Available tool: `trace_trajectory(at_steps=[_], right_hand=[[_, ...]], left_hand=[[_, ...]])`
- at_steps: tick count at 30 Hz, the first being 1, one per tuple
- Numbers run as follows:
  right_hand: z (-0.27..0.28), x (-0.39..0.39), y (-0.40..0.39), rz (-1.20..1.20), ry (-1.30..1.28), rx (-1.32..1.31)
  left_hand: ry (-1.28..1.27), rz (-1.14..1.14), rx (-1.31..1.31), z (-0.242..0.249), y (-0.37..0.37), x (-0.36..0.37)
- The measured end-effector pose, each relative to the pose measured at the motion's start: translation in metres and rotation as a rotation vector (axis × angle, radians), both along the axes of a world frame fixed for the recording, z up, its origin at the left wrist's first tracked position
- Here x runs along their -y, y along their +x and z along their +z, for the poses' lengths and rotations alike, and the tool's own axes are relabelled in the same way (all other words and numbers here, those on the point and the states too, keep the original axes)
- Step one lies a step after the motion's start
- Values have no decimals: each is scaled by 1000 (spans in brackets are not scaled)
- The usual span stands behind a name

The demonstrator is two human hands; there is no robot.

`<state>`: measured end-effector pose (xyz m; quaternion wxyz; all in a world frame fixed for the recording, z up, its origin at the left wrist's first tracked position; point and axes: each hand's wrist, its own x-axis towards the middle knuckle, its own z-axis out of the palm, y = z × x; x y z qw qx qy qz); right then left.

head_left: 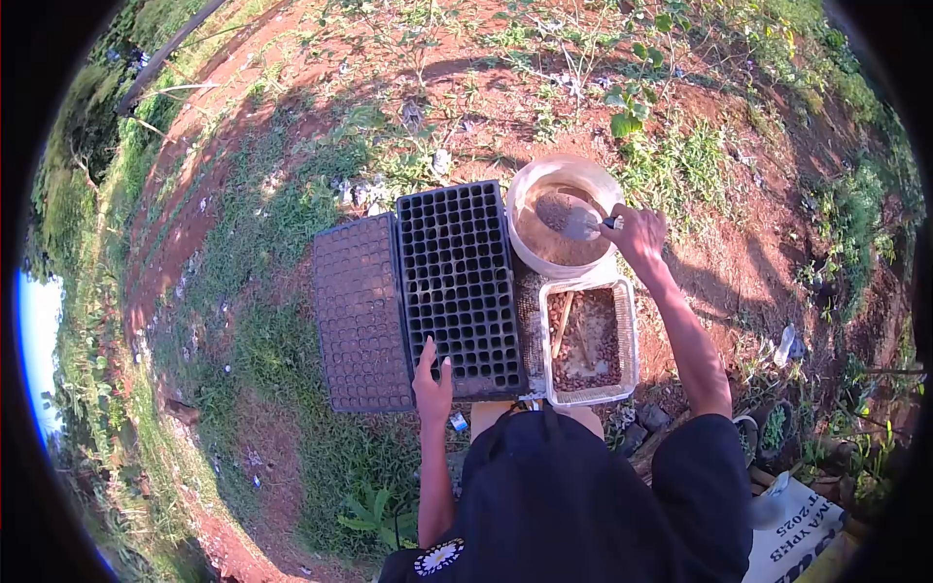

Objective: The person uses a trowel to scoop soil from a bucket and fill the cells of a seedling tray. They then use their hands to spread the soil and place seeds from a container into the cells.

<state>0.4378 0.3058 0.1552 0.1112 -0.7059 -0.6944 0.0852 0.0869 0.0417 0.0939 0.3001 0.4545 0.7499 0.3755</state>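
Observation:
My right hand [639, 236] is closed round the dark handle of a trowel [583, 223]. The trowel's metal blade dips into a round whitish bucket [525, 185] that holds brown soil. Fingers apart and holding nothing, my left hand [432, 381] is at the lower left of a black seedling tray [457, 282] with rows of bare cells. To the left of that tray lies a second seedling tray [362, 316], its cells filled level with brown soil. Below the bucket stands a white plastic basket [632, 340] with small reddish-brown pieces and a light stick [562, 325] in it.
Grass and weeds [262, 330] grow on the left, with red soil [466, 78] beyond the trays. A clear plastic bottle [784, 345] lies on the ground at right. Near my right side are dark stones [651, 418] and a printed white sack [792, 530].

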Motion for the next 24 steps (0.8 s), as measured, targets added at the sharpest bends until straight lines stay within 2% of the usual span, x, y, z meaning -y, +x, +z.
trace_trajectory(at_steps=[4, 10, 12, 13, 15, 18, 20, 22, 24], right_hand=[[12, -5, 3, -26, -137, 1], [40, 23, 9, 122, 112, -22], [63, 37, 0, 80, -65, -63], [71, 48, -5, 119, -15, 15], [74, 71, -12, 173, 8, -10], [72, 102, -30, 93, -152, 15], [48, 130, -34, 171, -4, 41], [29, 153, -44, 175, -121, -73], [20, 184, -62, 78, -186, -38]], left_hand=[[-37, 0, 33, 5, 1, -2], [-12, 13, 47, 5, 0, -2], [-2, 25, 95, 7, -1, -1], [-9, 19, 90, 7, -3, -1], [-39, 25, 90, 2, -7, 6], [3, 6, 166, -9, -13, 9], [-10, -25, 193, -14, -16, 12], [-44, -44, 221, -16, -15, 19], [-97, -86, 258, -16, -15, 22]])
